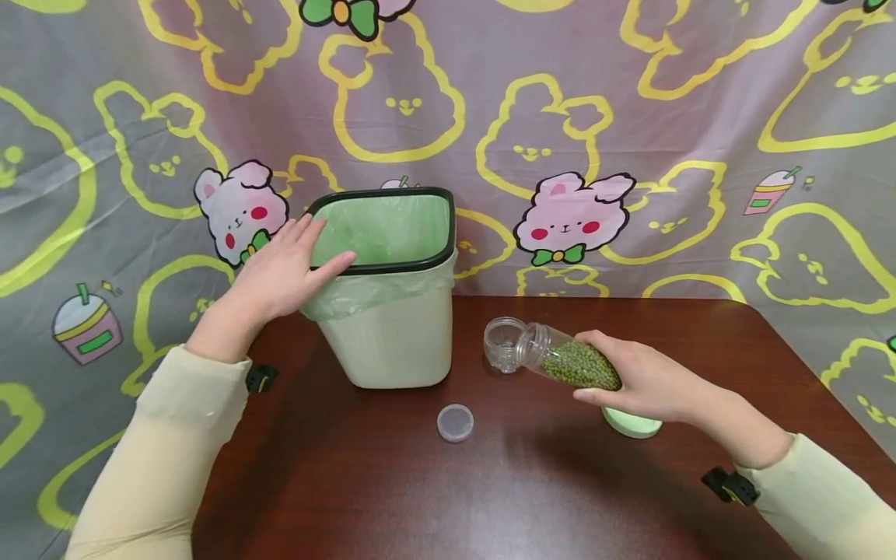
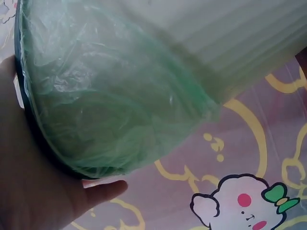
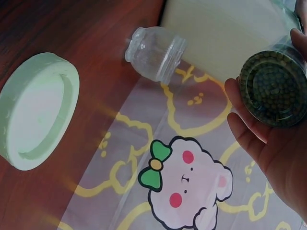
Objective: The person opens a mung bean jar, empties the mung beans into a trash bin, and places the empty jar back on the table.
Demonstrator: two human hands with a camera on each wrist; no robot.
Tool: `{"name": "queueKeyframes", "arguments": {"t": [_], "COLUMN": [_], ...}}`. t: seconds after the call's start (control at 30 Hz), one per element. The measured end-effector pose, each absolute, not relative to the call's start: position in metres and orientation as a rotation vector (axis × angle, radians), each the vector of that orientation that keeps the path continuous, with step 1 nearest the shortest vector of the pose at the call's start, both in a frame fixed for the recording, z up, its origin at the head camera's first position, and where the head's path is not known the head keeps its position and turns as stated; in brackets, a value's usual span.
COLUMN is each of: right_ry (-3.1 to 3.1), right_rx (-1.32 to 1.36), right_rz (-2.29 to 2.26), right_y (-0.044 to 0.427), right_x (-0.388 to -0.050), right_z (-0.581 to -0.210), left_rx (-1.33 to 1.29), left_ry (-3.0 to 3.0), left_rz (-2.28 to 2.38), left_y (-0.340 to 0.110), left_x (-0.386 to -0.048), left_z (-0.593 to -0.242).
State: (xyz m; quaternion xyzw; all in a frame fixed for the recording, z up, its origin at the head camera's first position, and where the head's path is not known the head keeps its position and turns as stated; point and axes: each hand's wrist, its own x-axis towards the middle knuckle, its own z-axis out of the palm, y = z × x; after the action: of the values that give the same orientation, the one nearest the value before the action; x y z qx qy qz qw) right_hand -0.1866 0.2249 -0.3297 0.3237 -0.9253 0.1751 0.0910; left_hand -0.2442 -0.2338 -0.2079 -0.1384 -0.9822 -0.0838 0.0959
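My right hand grips a clear jar of green beans, tilted well over with its mouth toward the left. The jar's mouth is over or beside a small clear jar standing on the table; whether they touch I cannot tell. In the right wrist view the small jar looks empty, and the bean jar's base faces the camera. My left hand rests with extended fingers on the black rim of a pale bin, lined with a green bag.
A small clear lid lies on the brown table in front of the bin. Partly beneath my right hand is a pale green round lid. A patterned cloth hangs behind the table.
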Motion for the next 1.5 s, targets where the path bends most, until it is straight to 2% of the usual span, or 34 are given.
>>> {"name": "queueKeyframes", "arguments": {"t": [0.57,1.5], "right_ry": [-2.703,-2.653], "right_rx": [1.017,0.954], "right_rz": [0.604,0.602], "right_y": [0.202,0.166], "right_x": [-0.207,-0.276], "right_z": [-0.302,-0.224], "left_rx": [-0.408,-0.406], "left_ry": [-2.915,-2.914], "left_rz": [-0.263,-0.243], "left_y": [-0.234,-0.233], "left_x": [-0.244,-0.245], "left_z": [-0.211,-0.21]}}
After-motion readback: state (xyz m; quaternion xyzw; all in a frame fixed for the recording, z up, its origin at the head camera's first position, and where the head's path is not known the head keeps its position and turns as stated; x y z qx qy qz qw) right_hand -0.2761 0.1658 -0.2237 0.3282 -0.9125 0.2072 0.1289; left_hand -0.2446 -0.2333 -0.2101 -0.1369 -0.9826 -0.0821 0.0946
